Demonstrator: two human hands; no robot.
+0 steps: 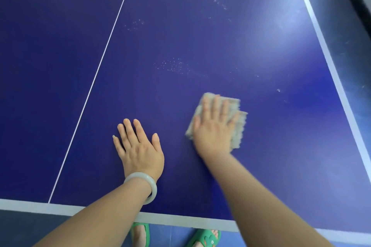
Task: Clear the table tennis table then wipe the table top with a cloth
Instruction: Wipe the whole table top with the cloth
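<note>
We press a folded grey-beige cloth (236,120) w/ flat right hand (214,128) on the blue table top (180,36); left hand (138,146) flat, holding nothing, just left

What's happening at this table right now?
A person is wiping the blue table top of a table tennis table. Their right hand presses flat on a pale folded cloth near the table's near end; the hand and cloth look blurred. The left hand, with a pale bracelet on its wrist, rests flat on the surface beside it. Whitish speckled marks show farther up the table, ahead of the cloth.
</note>
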